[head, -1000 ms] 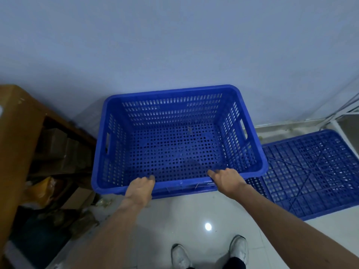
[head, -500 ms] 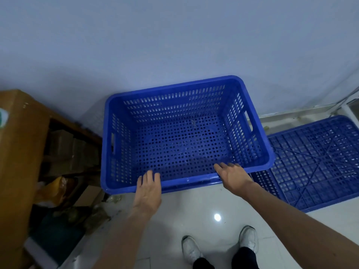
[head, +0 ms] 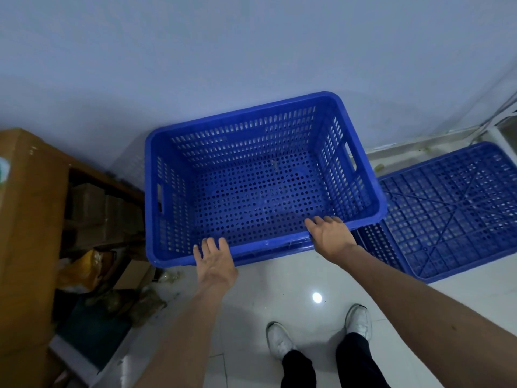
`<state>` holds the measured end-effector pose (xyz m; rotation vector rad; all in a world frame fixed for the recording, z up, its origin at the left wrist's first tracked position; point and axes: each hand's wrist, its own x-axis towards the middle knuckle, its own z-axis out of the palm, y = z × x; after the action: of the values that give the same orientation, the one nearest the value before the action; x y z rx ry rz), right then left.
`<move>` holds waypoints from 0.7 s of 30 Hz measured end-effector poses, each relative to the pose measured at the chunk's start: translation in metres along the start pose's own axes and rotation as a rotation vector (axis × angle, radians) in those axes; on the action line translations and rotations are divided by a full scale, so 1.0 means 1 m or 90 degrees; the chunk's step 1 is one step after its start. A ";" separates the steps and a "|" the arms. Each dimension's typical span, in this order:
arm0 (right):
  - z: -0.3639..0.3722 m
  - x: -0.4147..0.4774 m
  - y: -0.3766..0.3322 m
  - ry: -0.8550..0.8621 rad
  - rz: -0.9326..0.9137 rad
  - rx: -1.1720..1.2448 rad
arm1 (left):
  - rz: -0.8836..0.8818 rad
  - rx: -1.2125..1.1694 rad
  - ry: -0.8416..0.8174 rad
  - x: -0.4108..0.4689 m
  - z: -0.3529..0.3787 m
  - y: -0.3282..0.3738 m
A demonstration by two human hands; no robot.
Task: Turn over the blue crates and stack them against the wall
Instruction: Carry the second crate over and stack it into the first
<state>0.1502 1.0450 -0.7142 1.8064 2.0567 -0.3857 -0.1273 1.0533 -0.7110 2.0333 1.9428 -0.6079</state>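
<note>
- While both palms lie flat with fingers spread, left hand and right hand rest on the near rim of the upright perforated crate.
- Right of the right hand, an overturned ribbed crate.

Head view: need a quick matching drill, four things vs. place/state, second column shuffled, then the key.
Things:
1. upright crate
2. second crate
3. cardboard box
4. white shoes

Place or state:
A. far left edge, brown
B. bottom of view, on the tiled floor
C. open side up, against the wall, left hand and right hand at its near rim
D. upside down on the floor, to the right

Pairs: 1-C, 2-D, 3-A, 4-B
</note>
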 end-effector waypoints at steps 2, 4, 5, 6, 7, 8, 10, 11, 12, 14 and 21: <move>0.003 -0.004 -0.004 0.016 0.029 0.019 | -0.003 -0.010 0.003 0.000 0.002 0.000; 0.003 -0.004 -0.006 0.028 0.046 0.030 | -0.006 -0.013 0.008 0.002 0.004 -0.001; 0.002 -0.003 -0.006 0.028 0.049 0.034 | -0.005 -0.012 0.011 0.004 0.004 -0.001; 0.001 -0.002 -0.006 0.028 0.049 0.035 | -0.002 -0.011 0.012 0.006 0.005 -0.002; 0.000 -0.001 -0.006 0.025 0.051 0.035 | 0.000 -0.010 0.007 0.008 0.004 -0.002; -0.001 -0.001 -0.007 0.019 0.059 0.037 | 0.000 -0.007 -0.008 0.008 0.003 -0.002; 0.000 -0.003 -0.012 0.010 0.093 0.045 | 0.003 -0.001 -0.049 0.009 0.000 -0.004; 0.001 -0.004 -0.014 0.007 0.107 0.048 | 0.010 0.000 -0.069 0.009 -0.002 -0.004; 0.001 -0.005 -0.016 0.005 0.118 0.047 | 0.019 0.003 -0.089 0.009 -0.005 -0.005; -0.002 -0.010 -0.017 -0.012 0.141 0.044 | 0.044 0.027 -0.129 0.006 -0.013 -0.009; -0.008 -0.066 -0.008 0.011 0.141 0.141 | 0.062 -0.043 -0.212 -0.036 -0.039 -0.013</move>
<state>0.1480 0.9886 -0.6772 2.1477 1.8598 -0.5538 -0.1360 1.0405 -0.6592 1.8368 1.6406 -0.7875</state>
